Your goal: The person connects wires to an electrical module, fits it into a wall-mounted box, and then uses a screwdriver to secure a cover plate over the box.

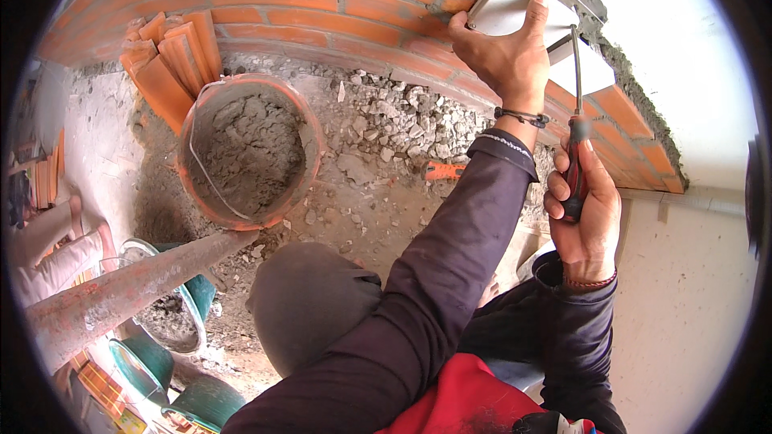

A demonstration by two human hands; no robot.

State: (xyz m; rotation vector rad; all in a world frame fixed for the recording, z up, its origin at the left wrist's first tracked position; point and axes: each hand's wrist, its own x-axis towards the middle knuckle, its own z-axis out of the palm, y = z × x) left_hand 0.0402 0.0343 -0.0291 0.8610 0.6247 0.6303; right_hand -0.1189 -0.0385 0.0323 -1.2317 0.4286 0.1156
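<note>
My left hand [511, 52] grips a pale flat rectangular plate [494, 10] against the brick wall [354, 24], thumb and fingers on its face and edge. A second white piece [585, 72] sits just below and right of it. In my right hand [587, 201] is a screwdriver with a red and black handle [572, 170], held upright in the picture, its long shaft reaching up to the plate's right side. Whether the tip sits in a screw is too small to tell. Wet grey mortar [643, 128] runs along the brickwork's edge.
A bucket of mortar [245, 153] stands beside stacked orange bricks [173, 64]. Rubble [410, 116] lies along the wall's foot. A thick pole [121, 293] crosses the lower left, near green buckets [141, 366]. Another person's legs [60, 269] show at the far left. A white wall [683, 48] rises at right.
</note>
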